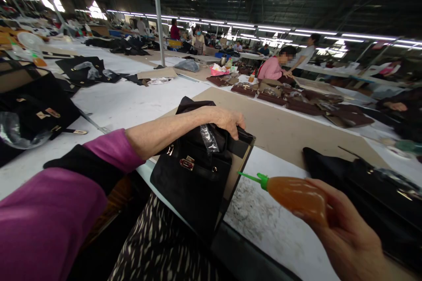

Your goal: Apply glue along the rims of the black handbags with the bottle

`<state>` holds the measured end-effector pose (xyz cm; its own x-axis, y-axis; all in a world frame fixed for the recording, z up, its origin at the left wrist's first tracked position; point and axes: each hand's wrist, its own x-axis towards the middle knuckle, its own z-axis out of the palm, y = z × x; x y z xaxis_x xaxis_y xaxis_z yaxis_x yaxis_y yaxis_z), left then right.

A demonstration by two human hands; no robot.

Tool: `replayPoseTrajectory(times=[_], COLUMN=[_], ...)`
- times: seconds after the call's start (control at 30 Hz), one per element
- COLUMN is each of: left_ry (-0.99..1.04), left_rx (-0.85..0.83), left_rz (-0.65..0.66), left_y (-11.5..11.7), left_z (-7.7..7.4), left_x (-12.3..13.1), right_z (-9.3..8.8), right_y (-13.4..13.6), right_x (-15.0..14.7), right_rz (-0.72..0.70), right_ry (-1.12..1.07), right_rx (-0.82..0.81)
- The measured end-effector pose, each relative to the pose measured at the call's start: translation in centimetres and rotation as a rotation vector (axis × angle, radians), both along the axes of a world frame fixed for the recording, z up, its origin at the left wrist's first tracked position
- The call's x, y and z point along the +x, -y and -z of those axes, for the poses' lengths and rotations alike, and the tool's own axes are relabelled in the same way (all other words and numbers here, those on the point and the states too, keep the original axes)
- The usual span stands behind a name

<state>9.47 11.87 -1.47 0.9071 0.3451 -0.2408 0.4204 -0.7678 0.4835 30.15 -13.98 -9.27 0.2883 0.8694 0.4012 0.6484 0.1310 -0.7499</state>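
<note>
My left hand (227, 120) grips the top edge of a black handbag (194, 175) that stands tilted against the near edge of the white worktable (132, 101). The bag has gold clasps on its front, and clear plastic wrap (209, 138) sticks out just under my fingers. My right hand (343, 228), at the lower right, is closed round an orange squeeze bottle (296, 195). Its thin green nozzle (252, 178) points left toward the bag's side edge, a short gap away.
Another black bag (365, 197) lies at the right. More black bags (39, 105) sit at the left. Brown bags (316, 105) line the far side, beyond a tan board (283, 129). A person in pink (273, 68) and other people work farther back.
</note>
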Motion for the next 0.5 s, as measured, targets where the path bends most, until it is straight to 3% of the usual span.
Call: replayPoseTrajectory(times=[0.2,0.5], left_ry=[-0.012,-0.042], left_rx=[0.028,0.036], left_rz=[-0.022,-0.024], left_y=[0.0,0.1], left_z=[0.1,-0.1], left_x=[0.1,0.0], right_z=[1.0,3.9], right_y=[0.9,2.5], right_x=[-0.4,-0.7], right_rz=[0.01,-0.041], right_ry=[-0.029,-0.07], right_rx=[-0.065,-0.172])
